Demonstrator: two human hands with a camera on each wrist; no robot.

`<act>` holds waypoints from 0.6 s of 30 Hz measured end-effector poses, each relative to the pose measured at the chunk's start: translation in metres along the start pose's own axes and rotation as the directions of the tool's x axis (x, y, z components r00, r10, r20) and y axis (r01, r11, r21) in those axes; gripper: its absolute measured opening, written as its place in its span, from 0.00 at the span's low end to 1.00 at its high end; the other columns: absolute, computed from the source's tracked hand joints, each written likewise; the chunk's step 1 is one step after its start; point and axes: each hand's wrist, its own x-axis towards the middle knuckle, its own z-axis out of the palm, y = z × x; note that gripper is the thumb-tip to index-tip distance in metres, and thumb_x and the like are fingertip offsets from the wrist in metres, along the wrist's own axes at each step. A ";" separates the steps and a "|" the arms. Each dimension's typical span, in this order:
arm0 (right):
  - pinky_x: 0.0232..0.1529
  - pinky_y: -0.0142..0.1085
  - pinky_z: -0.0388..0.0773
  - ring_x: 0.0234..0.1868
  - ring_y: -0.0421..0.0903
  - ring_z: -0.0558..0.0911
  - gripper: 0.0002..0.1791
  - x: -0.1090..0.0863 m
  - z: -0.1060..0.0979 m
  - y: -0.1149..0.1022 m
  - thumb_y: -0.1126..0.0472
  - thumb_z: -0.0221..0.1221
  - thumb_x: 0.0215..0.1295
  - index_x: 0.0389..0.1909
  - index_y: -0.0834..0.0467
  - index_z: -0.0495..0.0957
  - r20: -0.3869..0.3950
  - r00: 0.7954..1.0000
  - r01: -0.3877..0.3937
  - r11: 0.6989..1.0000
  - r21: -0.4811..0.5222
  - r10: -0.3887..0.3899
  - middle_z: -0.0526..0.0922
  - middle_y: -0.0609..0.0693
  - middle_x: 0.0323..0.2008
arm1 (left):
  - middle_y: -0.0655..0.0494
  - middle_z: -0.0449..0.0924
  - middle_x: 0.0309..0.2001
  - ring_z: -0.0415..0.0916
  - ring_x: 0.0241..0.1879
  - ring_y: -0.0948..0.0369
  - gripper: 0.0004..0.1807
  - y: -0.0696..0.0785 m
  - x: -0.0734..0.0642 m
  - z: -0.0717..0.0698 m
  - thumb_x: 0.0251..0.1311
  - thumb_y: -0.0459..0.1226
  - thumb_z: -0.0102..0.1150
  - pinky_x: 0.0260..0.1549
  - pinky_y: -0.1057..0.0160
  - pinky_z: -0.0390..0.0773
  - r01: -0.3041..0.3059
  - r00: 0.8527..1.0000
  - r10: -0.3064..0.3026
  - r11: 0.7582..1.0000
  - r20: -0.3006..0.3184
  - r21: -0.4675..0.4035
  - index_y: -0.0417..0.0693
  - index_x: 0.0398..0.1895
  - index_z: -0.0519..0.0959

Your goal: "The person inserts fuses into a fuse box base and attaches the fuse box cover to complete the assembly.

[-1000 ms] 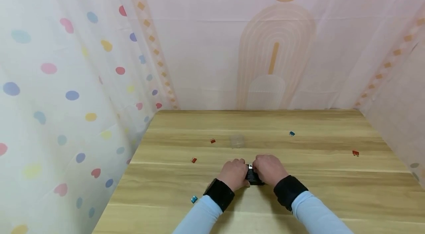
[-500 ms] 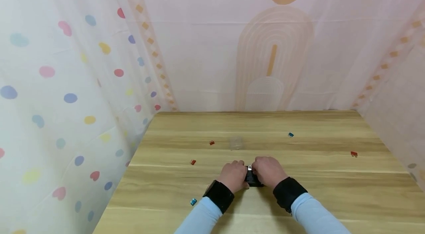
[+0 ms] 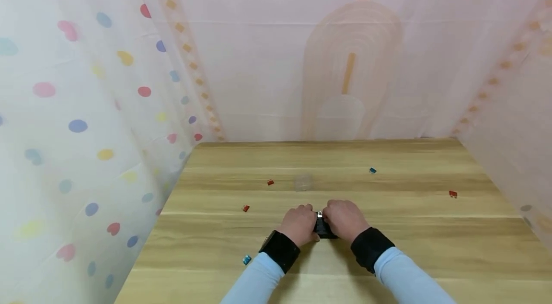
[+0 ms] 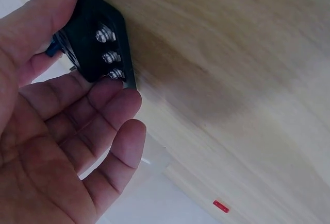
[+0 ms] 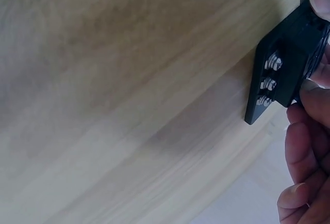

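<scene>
A small black plastic block sits on the wooden table between the two hands. Three metal screws line one side of it in the left wrist view. Bright metal shows at its far end in the head view. My left hand grips its left side, thumb over the top and fingers curled beneath. From the right, my right hand pinches the block between thumb and fingers, the other fingers curled in. The same block shows at the right wrist view's edge, partly covered by that hand's fingers.
Small red clip-like pieces lie on the wooden table: one far left, one nearer left, one at right. Blue pieces lie at the back and beside the left sleeve. A clear plastic piece lies beyond the hands.
The head view has swung slightly, so the scene sits a little further left. Both hands stay on the black block in nearly the same pose.
</scene>
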 end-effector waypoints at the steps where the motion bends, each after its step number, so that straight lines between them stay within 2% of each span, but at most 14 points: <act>1: 0.26 0.38 0.74 0.22 0.42 0.73 0.07 0.000 0.000 0.000 0.64 0.69 0.59 0.22 0.54 0.83 0.004 1.000 -0.004 1.000 0.003 0.004 0.74 0.45 0.21 | 0.57 0.75 0.34 0.75 0.34 0.60 0.26 -0.001 0.000 0.000 0.45 0.55 0.77 0.31 0.62 0.77 0.000 1.000 0.000 1.000 0.006 -0.005 0.47 0.40 0.84; 8: 0.26 0.37 0.73 0.23 0.41 0.74 0.06 0.001 -0.001 0.000 0.64 0.68 0.59 0.24 0.54 0.84 0.036 0.999 -0.032 0.999 0.026 0.031 0.76 0.45 0.22 | 0.57 0.75 0.33 0.74 0.33 0.61 0.24 -0.001 0.000 -0.004 0.45 0.54 0.77 0.30 0.62 0.77 -0.014 1.000 0.014 1.000 0.017 -0.026 0.47 0.38 0.84; 18: 0.27 0.36 0.74 0.25 0.41 0.74 0.05 0.000 -0.004 0.001 0.62 0.70 0.58 0.25 0.53 0.85 0.035 0.999 0.008 0.998 0.065 -0.011 0.76 0.43 0.23 | 0.56 0.74 0.32 0.73 0.33 0.61 0.25 -0.002 -0.004 -0.006 0.44 0.54 0.78 0.30 0.62 0.77 -0.018 1.000 0.018 1.000 0.010 -0.006 0.47 0.39 0.83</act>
